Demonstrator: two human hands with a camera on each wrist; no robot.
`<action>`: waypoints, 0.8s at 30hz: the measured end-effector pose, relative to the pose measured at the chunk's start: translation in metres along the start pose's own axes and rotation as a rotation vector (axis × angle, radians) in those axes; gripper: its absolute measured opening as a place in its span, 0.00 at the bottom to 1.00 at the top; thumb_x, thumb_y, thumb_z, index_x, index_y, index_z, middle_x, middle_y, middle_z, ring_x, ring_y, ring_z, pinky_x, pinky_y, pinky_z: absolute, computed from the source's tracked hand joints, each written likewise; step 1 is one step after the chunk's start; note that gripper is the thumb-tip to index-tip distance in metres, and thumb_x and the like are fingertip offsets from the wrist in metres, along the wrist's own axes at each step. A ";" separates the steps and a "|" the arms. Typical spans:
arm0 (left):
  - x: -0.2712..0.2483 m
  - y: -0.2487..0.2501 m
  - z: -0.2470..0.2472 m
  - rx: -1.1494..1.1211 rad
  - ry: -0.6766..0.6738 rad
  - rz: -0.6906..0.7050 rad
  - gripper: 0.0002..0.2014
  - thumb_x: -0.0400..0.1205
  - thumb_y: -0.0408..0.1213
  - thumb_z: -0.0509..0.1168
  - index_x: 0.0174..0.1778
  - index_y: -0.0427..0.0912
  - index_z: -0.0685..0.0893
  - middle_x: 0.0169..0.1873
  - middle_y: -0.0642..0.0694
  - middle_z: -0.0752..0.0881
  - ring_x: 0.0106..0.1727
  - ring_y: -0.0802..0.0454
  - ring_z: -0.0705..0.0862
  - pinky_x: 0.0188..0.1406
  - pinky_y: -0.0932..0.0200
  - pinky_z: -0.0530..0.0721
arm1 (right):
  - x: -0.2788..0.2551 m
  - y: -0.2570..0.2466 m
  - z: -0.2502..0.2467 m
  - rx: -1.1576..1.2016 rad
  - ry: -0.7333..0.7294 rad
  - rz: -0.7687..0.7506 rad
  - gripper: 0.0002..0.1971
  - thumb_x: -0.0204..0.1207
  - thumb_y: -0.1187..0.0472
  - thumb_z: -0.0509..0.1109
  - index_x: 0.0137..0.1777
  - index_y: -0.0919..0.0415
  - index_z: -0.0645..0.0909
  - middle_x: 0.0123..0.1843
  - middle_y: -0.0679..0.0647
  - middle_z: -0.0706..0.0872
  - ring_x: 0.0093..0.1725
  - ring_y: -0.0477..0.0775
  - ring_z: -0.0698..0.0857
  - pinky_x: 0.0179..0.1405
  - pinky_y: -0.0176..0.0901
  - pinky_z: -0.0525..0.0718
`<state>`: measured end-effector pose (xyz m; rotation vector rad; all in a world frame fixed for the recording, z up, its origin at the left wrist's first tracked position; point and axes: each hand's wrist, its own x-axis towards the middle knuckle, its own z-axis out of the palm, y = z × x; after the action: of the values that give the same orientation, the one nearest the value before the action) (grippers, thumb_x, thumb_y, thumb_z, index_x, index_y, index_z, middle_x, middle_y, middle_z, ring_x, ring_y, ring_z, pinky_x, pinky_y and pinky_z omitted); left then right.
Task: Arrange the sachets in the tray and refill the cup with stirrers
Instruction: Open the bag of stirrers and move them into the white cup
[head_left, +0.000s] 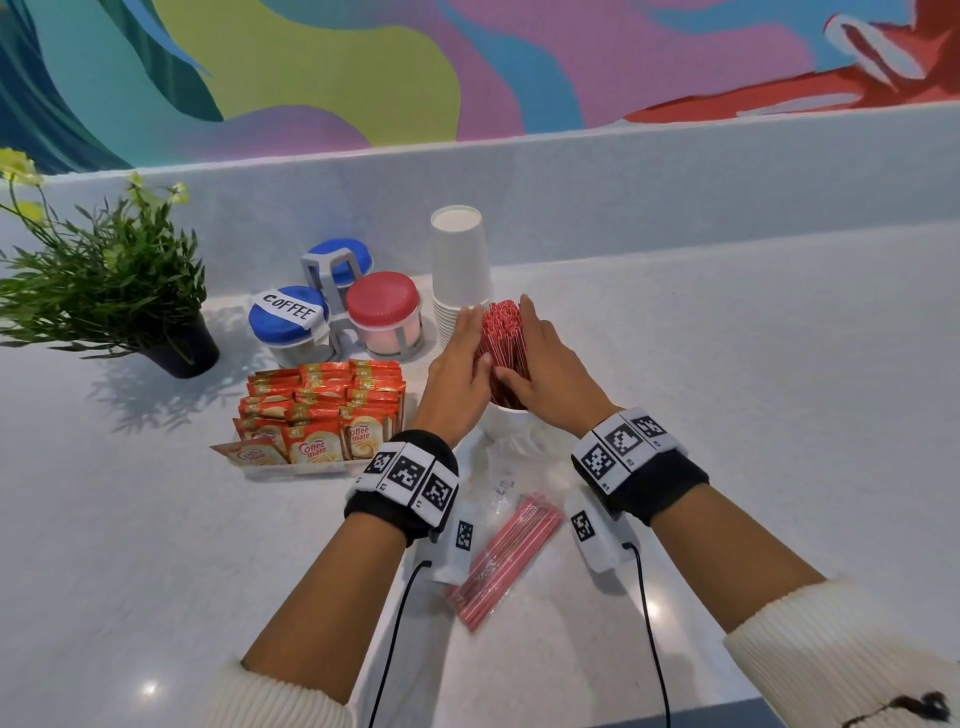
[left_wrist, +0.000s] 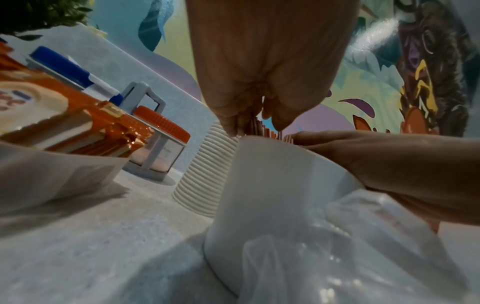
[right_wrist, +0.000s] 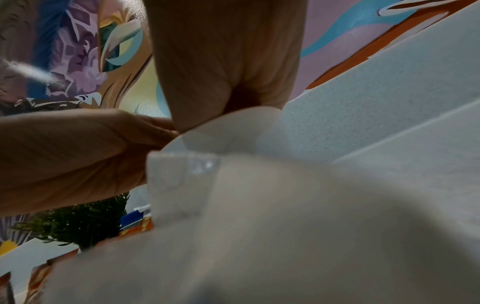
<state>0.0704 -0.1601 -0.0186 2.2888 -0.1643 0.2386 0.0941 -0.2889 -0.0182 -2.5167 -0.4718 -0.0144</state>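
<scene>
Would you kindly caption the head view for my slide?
The left hand and right hand hold red stirrers upright in the white cup beside the sachet tray.

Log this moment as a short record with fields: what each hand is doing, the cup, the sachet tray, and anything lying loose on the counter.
Left hand: holds the stirrers from their left side
Right hand: holds the same bundle from the right
Cup: white, upright, stirrers standing in it
Tray: packed with rows of sachets; one at the front left corner tilts outward
Loose on counter: packet of stirrers, lying nearer the person than the cup
Behind the cup: stack of paper cups
</scene>
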 end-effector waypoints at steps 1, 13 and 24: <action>0.000 0.000 0.001 0.017 -0.023 0.003 0.27 0.86 0.30 0.52 0.82 0.44 0.55 0.83 0.44 0.52 0.83 0.48 0.56 0.70 0.74 0.48 | 0.000 0.001 0.000 -0.010 -0.003 -0.007 0.40 0.80 0.53 0.62 0.82 0.61 0.40 0.73 0.65 0.68 0.67 0.65 0.77 0.66 0.61 0.76; -0.002 -0.011 0.002 0.240 -0.173 -0.047 0.30 0.88 0.41 0.46 0.82 0.42 0.37 0.82 0.44 0.35 0.83 0.51 0.35 0.81 0.49 0.37 | 0.002 0.005 0.002 -0.110 0.006 -0.076 0.34 0.82 0.57 0.58 0.82 0.57 0.44 0.79 0.61 0.60 0.69 0.64 0.75 0.64 0.59 0.75; -0.018 0.000 -0.010 -0.043 -0.055 -0.103 0.32 0.86 0.40 0.55 0.83 0.43 0.45 0.83 0.45 0.50 0.84 0.49 0.50 0.81 0.51 0.51 | -0.008 0.012 -0.023 0.419 0.144 0.063 0.31 0.79 0.63 0.66 0.79 0.56 0.58 0.74 0.59 0.65 0.50 0.50 0.79 0.45 0.31 0.78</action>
<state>0.0516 -0.1515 -0.0163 2.2547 -0.0786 0.1177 0.0926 -0.3133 -0.0064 -2.0998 -0.3003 -0.0657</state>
